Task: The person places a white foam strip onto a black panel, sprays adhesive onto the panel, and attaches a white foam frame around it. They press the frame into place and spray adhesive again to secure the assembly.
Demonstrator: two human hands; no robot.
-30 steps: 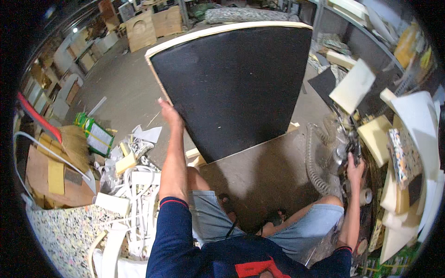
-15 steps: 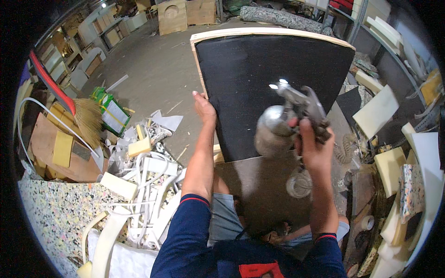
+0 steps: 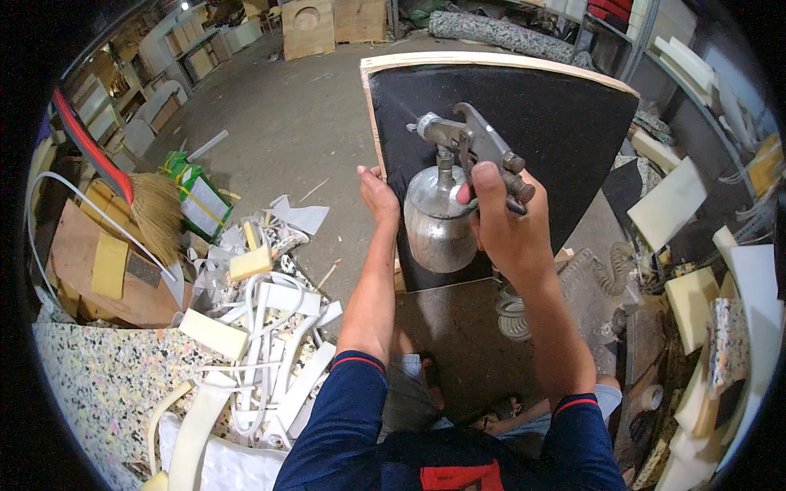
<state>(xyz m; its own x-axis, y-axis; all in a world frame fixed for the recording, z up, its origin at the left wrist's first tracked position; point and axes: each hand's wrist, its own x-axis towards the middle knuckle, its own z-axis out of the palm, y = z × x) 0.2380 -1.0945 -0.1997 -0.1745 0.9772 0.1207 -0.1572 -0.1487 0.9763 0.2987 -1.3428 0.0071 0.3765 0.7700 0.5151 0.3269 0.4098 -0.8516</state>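
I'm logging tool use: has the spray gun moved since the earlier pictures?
Yes: against the yellow foam block at the right, the spray gun in the right hand has moved leftward, now in front of the black panel.

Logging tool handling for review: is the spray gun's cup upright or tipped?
Upright, or nearly so: the metal cup hangs beneath the spray gun in the right hand.

The navy shirt has short sleeves — thinly edged red (both cuffs) — above pale blue shorts.
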